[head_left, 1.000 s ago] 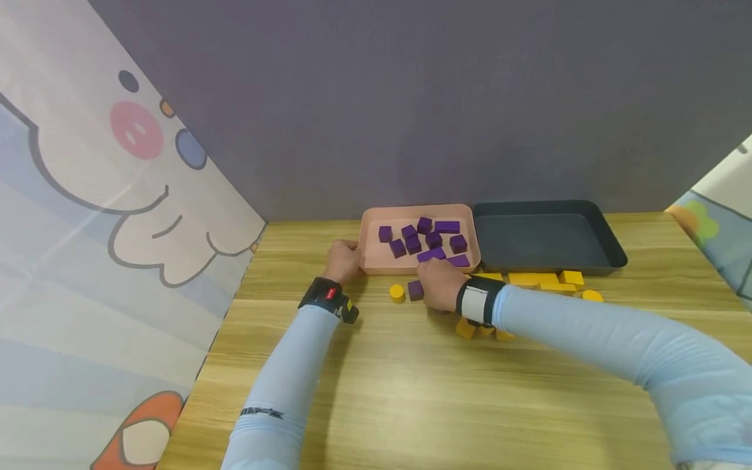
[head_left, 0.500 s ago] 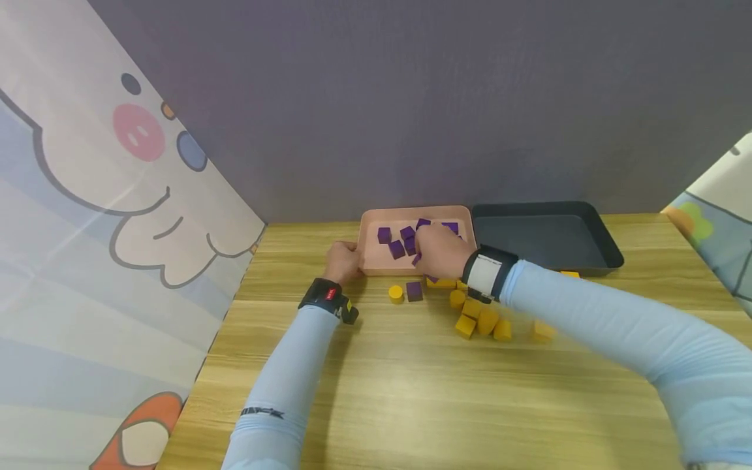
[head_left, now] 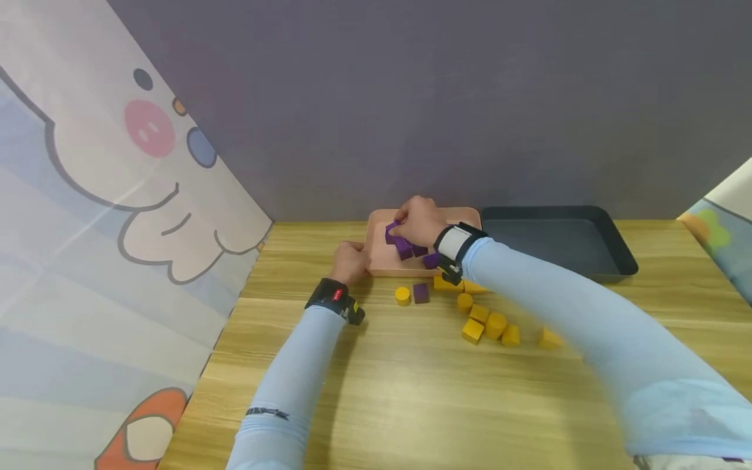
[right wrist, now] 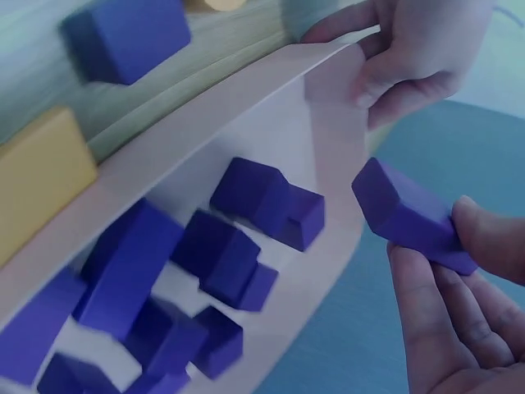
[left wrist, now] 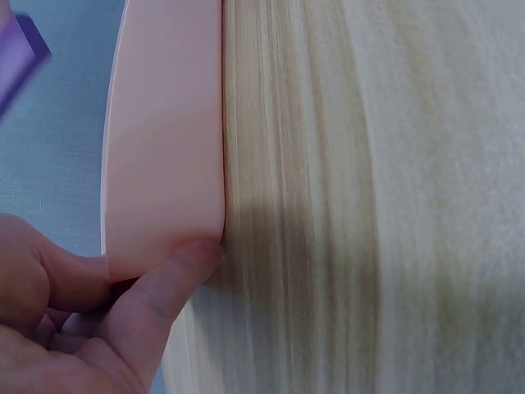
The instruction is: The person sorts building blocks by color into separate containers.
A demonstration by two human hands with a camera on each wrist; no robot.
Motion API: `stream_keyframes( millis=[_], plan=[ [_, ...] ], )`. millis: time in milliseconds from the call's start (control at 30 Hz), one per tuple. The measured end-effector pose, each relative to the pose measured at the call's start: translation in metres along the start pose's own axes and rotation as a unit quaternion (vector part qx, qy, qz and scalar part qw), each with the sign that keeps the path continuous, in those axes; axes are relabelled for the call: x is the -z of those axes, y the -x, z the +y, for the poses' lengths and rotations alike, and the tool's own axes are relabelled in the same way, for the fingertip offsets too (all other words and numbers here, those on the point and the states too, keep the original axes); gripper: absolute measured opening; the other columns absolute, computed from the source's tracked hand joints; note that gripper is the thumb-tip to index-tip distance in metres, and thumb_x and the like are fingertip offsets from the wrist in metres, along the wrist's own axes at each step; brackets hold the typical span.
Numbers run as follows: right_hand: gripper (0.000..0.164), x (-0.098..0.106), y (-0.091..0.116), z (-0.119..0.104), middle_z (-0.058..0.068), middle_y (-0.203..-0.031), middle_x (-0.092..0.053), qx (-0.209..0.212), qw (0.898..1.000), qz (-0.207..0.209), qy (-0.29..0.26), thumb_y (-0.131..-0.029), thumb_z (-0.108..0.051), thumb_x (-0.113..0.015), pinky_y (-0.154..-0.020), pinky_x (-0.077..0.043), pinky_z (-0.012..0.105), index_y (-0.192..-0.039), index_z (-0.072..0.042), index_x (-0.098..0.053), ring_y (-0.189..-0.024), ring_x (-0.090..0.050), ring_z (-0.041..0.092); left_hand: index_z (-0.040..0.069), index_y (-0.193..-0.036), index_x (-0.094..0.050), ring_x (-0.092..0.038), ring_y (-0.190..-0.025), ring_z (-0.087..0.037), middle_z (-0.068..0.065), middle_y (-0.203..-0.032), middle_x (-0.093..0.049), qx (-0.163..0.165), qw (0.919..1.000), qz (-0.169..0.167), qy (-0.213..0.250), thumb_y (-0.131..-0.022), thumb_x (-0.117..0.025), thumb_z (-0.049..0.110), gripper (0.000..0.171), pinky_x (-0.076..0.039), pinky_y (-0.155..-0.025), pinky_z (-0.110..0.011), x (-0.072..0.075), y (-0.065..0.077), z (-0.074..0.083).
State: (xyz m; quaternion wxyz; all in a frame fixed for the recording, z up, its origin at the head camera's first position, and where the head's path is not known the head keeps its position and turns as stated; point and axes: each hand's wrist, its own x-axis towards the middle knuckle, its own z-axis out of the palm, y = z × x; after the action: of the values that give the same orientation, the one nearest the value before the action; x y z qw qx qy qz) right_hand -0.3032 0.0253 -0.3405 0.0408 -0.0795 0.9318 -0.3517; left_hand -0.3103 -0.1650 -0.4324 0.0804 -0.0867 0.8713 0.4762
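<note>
A pink tray (head_left: 384,272) holding several purple blocks stands against the grey wall. My left hand (head_left: 349,261) grips its left end; in the left wrist view the thumb lies along the end wall, with fingers at the rim. Over the tray is my right hand (head_left: 420,222). Thumb and fingers pinch an oblong purple block (right wrist: 410,217), raised above the others in the right wrist view. Below it in that view lie purple cubes (right wrist: 217,254) and longer purple pieces (right wrist: 127,271). The right hand hides part of the contents in the head view.
A dark tray (head_left: 558,245) adjoins the pink one on the right. In front of the trays lie a purple cube (head_left: 421,293), a small yellow cylinder (head_left: 402,296) and several yellow blocks (head_left: 472,330). A printed cloth (head_left: 147,196) borders the table's left side.
My right hand has moved from the table in front of the pink tray to over its back, and now shows a purple block between its fingers. The left hand stays on the tray's end.
</note>
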Motion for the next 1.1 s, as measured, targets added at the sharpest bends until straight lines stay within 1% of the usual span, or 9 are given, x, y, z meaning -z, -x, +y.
stream_keyframes(
  millis=[200,300,400,533,600,733,833,967,1100],
  plan=[
    [0.027,-0.024,-0.021,0.006,0.011,-0.114,-0.078,-0.028,0.999,0.005,-0.021,-0.089,-0.022,-0.083,-0.095,-0.061,0.039,-0.110,-0.005,-0.080,-0.101,-0.069,0.026,0.000,-0.136,-0.067,-0.072,-0.080,-0.023,-0.020,-0.126,-0.073,-0.019,0.9998,-0.004,-0.008,-0.100,-0.058,0.006,0.038,-0.065,-0.066,-0.031,0.000,0.000,0.006],
    [0.024,-0.041,-0.026,0.011,0.010,-0.113,-0.078,-0.036,0.999,-0.019,-0.023,-0.087,-0.018,-0.084,-0.093,-0.062,0.036,-0.107,-0.005,-0.081,-0.097,-0.068,0.023,-0.001,-0.138,-0.065,-0.072,-0.079,-0.022,-0.020,-0.126,-0.073,-0.013,0.9999,-0.008,-0.002,-0.101,-0.057,0.007,0.039,-0.065,-0.066,-0.031,0.001,0.003,0.004],
    [0.022,-0.056,-0.028,0.014,0.010,-0.112,-0.076,-0.047,0.997,-0.049,-0.027,-0.084,-0.013,-0.085,-0.088,-0.063,0.032,-0.105,-0.005,-0.081,-0.094,-0.067,0.020,-0.002,-0.136,-0.066,-0.070,-0.076,-0.020,-0.020,-0.120,-0.075,-0.006,0.9999,-0.008,0.001,-0.102,-0.057,0.008,0.037,-0.064,-0.065,-0.030,0.002,0.007,-0.003],
    [0.017,-0.068,-0.029,0.017,0.009,-0.108,-0.074,-0.063,0.996,-0.061,-0.017,-0.083,-0.010,-0.084,-0.079,-0.060,0.027,-0.098,-0.005,-0.079,-0.091,-0.064,0.021,-0.003,-0.133,-0.068,-0.068,-0.071,-0.019,-0.021,-0.113,-0.076,-0.011,0.9999,-0.003,0.007,-0.101,-0.058,0.007,0.036,-0.062,-0.062,-0.029,0.002,0.009,-0.008],
    [0.016,-0.072,-0.029,0.020,0.007,-0.106,-0.074,-0.066,0.996,-0.065,-0.003,-0.082,-0.010,-0.083,-0.076,-0.057,0.026,-0.097,-0.006,-0.079,-0.091,-0.063,0.022,-0.003,-0.133,-0.068,-0.068,-0.070,-0.019,-0.021,-0.115,-0.076,-0.014,0.9998,-0.003,0.011,-0.099,-0.058,0.005,0.037,-0.062,-0.062,-0.029,0.000,0.010,-0.008],
    [0.018,-0.075,-0.027,0.021,0.007,-0.106,-0.074,-0.060,0.996,-0.069,0.020,-0.082,-0.011,-0.082,-0.079,-0.058,0.028,-0.099,-0.006,-0.079,-0.094,-0.065,0.022,-0.002,-0.136,-0.067,-0.068,-0.071,-0.020,-0.020,-0.123,-0.074,-0.012,0.9998,-0.008,0.017,-0.096,-0.059,0.002,0.040,-0.064,-0.064,-0.031,-0.003,0.013,-0.007],
    [0.020,-0.077,-0.028,0.021,0.008,-0.108,-0.074,-0.061,0.995,-0.073,0.012,-0.082,-0.009,-0.082,-0.078,-0.059,0.027,-0.102,-0.006,-0.078,-0.094,-0.065,0.023,-0.002,-0.136,-0.066,-0.068,-0.072,-0.021,-0.020,-0.126,-0.073,-0.012,0.9997,-0.006,0.020,-0.096,-0.058,0.001,0.041,-0.065,-0.066,-0.033,-0.003,0.014,-0.005],
    [0.023,-0.076,-0.033,0.022,0.009,-0.109,-0.073,-0.079,0.993,-0.088,-0.006,-0.084,-0.006,-0.079,-0.071,-0.059,0.025,-0.106,-0.006,-0.076,-0.092,-0.065,0.024,-0.004,-0.137,-0.065,-0.071,-0.074,-0.022,-0.022,-0.128,-0.072,-0.020,0.9995,-0.006,0.022,-0.096,-0.058,0.002,0.041,-0.065,-0.066,-0.035,-0.001,0.014,-0.003],
    [0.027,-0.073,-0.036,0.023,0.010,-0.113,-0.073,-0.083,0.992,-0.090,-0.005,-0.083,-0.005,-0.078,-0.075,-0.061,0.028,-0.110,-0.006,-0.075,-0.095,-0.066,0.025,-0.003,-0.137,-0.065,-0.071,-0.074,-0.022,-0.022,-0.127,-0.072,-0.023,0.9995,-0.006,0.020,-0.098,-0.057,0.004,0.040,-0.065,-0.066,-0.035,0.000,0.010,-0.002]
  ],
)
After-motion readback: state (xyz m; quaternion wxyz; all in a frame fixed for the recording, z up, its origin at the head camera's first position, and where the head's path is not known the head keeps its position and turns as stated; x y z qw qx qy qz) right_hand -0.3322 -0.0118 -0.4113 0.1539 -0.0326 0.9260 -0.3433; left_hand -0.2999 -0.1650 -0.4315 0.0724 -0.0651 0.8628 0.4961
